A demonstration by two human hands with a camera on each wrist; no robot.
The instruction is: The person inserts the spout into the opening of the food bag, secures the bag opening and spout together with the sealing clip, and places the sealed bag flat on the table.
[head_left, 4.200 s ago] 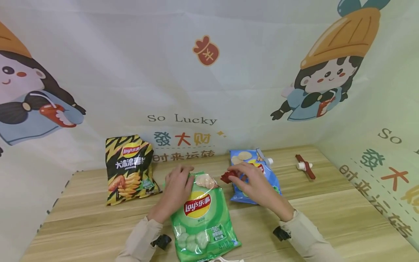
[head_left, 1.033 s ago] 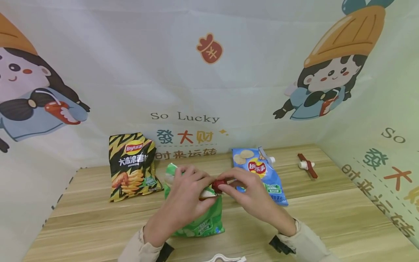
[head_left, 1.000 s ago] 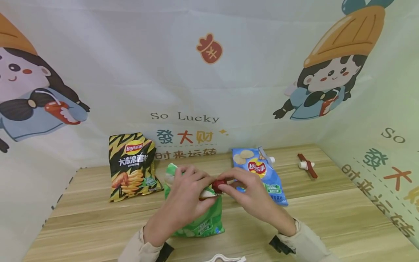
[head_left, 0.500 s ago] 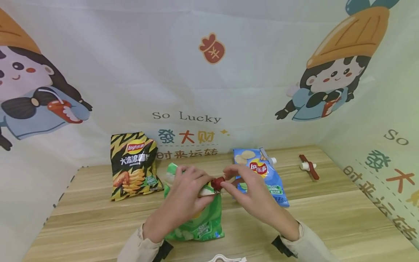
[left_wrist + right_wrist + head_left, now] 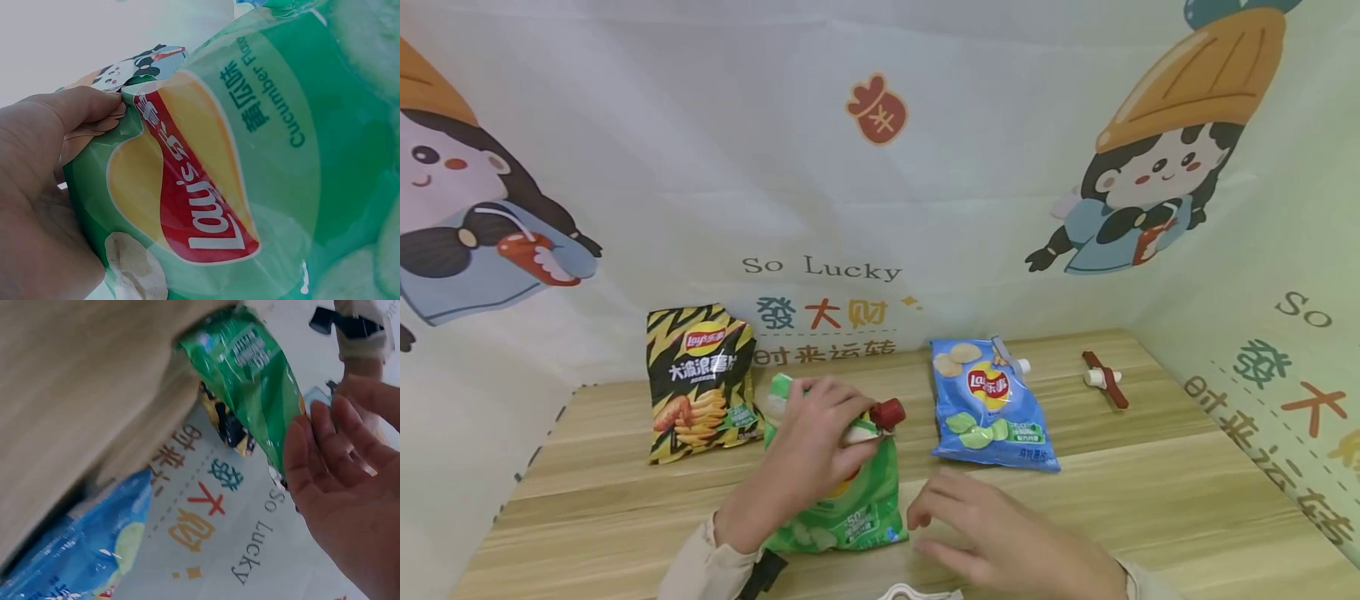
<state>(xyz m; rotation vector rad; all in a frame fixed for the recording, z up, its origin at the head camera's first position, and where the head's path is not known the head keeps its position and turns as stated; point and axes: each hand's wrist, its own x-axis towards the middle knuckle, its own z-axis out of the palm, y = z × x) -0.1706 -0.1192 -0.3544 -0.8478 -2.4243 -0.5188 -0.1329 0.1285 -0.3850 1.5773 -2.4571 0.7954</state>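
One black bag (image 5: 702,385), one blue bag (image 5: 991,407) near the green bag (image 5: 859,500) in left grip's (image 5: 805,450) pinch, right grip (image 5: 988,533) loose.

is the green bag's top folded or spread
Folded: the green bag bends over at its top, where the left hand grips it beside the red piece.

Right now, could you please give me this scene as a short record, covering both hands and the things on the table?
Left hand: grips the folded top of the green Lay's cucumber bag
Right hand: beside that bag's lower right corner, fingers loosely bent, holding nothing
Red cap: at the right end of the fold
Black-and-yellow Lay's bag: back left
Blue Lay's bag: back, right of the green one; gray clip at its top right
Dark red bar with white cap: far right
White object: front edge, partly cut off
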